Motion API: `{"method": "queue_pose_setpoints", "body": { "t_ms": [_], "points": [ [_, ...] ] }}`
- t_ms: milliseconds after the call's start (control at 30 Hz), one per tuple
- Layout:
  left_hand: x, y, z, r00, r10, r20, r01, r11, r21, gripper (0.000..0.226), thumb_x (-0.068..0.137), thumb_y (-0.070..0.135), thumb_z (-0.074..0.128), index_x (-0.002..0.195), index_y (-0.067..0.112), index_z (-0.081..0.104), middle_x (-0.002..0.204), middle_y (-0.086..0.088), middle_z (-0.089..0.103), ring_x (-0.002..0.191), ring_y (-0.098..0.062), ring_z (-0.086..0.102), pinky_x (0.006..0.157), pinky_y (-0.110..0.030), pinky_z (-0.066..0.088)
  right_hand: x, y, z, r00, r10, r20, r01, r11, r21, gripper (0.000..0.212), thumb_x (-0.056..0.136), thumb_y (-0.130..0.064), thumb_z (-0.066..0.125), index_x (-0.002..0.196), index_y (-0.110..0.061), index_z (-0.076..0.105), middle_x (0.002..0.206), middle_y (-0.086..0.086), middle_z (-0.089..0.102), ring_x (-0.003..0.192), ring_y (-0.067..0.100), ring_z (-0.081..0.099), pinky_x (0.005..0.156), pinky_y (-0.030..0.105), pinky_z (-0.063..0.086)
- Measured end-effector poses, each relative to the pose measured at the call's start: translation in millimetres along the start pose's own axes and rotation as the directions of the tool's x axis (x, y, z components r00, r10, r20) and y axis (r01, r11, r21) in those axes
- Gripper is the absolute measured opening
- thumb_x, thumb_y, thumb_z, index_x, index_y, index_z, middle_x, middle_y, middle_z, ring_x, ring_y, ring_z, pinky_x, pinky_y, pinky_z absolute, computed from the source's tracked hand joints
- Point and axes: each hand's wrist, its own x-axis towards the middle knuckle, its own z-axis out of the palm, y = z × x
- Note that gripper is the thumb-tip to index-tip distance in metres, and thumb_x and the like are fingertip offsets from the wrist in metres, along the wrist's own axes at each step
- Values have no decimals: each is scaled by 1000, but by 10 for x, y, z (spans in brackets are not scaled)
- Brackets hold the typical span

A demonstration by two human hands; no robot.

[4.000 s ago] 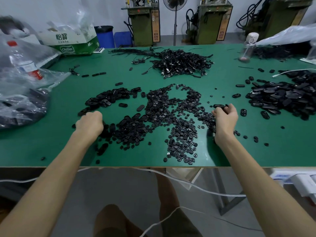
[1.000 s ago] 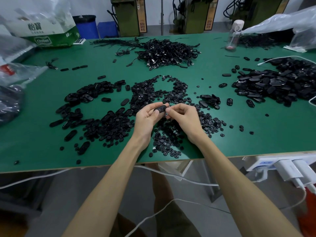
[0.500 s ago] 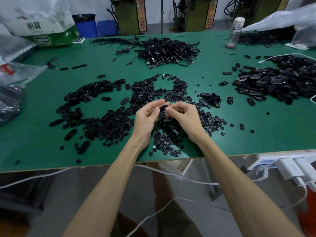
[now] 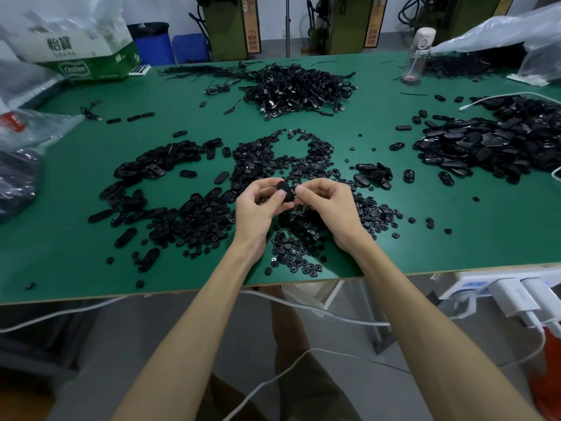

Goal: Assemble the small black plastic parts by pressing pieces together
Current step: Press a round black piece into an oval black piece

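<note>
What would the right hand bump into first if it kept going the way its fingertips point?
The black oval part gripped by the left hand. The right hand points its fingertips leftward at it and seems to pinch its end. Behind it lie the left hand's fingers.

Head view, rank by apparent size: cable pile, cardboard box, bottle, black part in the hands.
1-2. cable pile and cardboard box: look alike, box partly covered, so not ranked.
3. bottle
4. black part: smallest, though nearest.
</note>
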Motion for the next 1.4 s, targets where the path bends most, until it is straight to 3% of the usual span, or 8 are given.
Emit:
{"method": "queue_pose_setpoints", "body": {
  "t_ms": [233,567,733,967,1100,1233,1400],
  "points": [
    [-7,5,17,999,-39,-34,36,996,-83,12,98,1,66,110,0,63,105,-20,73,93,-27,78,72,-31,62,-6,-6,9,1000,21,3,-21,1000,-11,12,96,-21,74,96,-10,78,83,6,78,80,13,72,82,27,55],
    [2,12,20,998,-52,-42,50,998,-46,12,98,6,67,109,1,64,100,-17,75,88,-22,77,67,-28,61,-10,-27,20,1000,25,-8,-25,999,-38,9,94,-23,76,93,-14,77,80,3,78,78,10,72,79,24,53],
    [8,0,17,997,-57,-44,56,998,-9,17,96,3,69,110,-6,64,101,-19,72,88,-21,75,67,-28,60,-10,-32,30,1000,24,-15,-26,995,-99,10,93,-24,78,92,-14,77,79,3,78,79,15,73,84,32,58],
    [-3,-3,13,999,-34,-11,34,999,35,9,93,-1,70,101,0,66,87,-7,73,83,-17,74,66,-27,59,-19,-52,49,999,42,-34,-47,985,-169,8,91,-24,79,89,-17,76,77,2,78,78,18,74,88,41,59],
    [3,-19,1,1000,3,16,-4,998,67,9,94,1,70,102,4,66,88,-8,74,81,-18,74,68,-29,59,-25,-59,48,998,47,-45,-55,983,-176,9,91,-25,79,89,-17,76,77,1,78,79,19,75,88,42,59],
    [21,-45,-1,997,41,65,-50,989,137,24,97,1,65,115,15,73,95,-8,76,87,-20,75,75,-29,60,-28,-62,51,998,49,-37,-55,983,-174,8,91,-23,79,89,-15,77,78,2,78,81,20,75,89,44,59],
    [25,-91,-4,997,46,56,-55,983,173,18,97,1,67,110,8,75,100,-12,77,90,-24,77,80,-31,62,-29,-58,48,998,51,-34,-56,982,-179,8,91,-23,79,90,-15,77,80,2,79,83,21,76,90,47,59]
  ]
}}
